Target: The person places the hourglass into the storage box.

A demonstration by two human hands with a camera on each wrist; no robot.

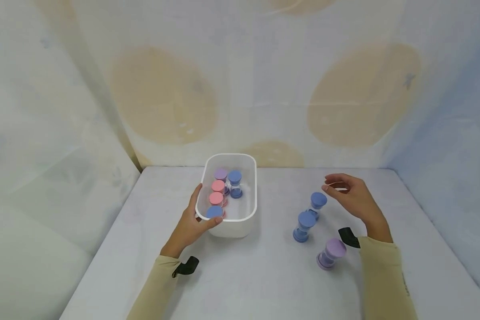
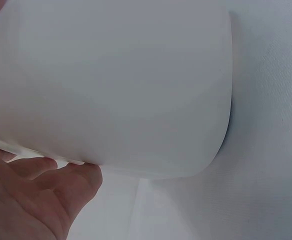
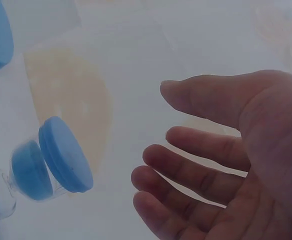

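A white rounded rectangular plastic bin (image 1: pixel 246 218) sat on the pale table (image 1: pixel 264 284), a little left of the middle and close to the back wall. Inside it stood five small sand timers with round plastic caps: a lilac-capped one (image 1: pixel 221 174) at the far end, a blue-capped one (image 1: pixel 234 183) just beside it to the right, then two pink-capped ones (image 1: pixel 218 191) in a row toward the near side, and another blue cap (image 1: pixel 214 212) tucked against the near left corner. The right half of the bin's floor was bare white.

The person's left hand (image 1: pixel 189 226) gripped the bin at that near left corner, thumb hooked over the rim next to the blue cap, fingers wrapped under and round the outer wall. From the left wrist view the bin's smooth wall (image 2: pixel 116 85) filled nearly everything, with the fingers (image 2: pixel 51 192) pressed up under its lip.

Out on the table to the right, well apart from the bin, three more timers stood loose: two blue-capped hourglass timers (image 1: pixel 309 218) close together, one behind the other, and a lilac-capped hourglass timer (image 1: pixel 331 253) nearer the person, all looking tilted from above. The right hand (image 1: pixel 350 195) hovered just beside the farther blue one, touching nothing, its fingers apart and loosely bent with the palm empty. The right wrist view showed those spread fingers (image 3: pixel 201 170) with a blue cap (image 3: pixel 66 155) close in front of them and clear air between.
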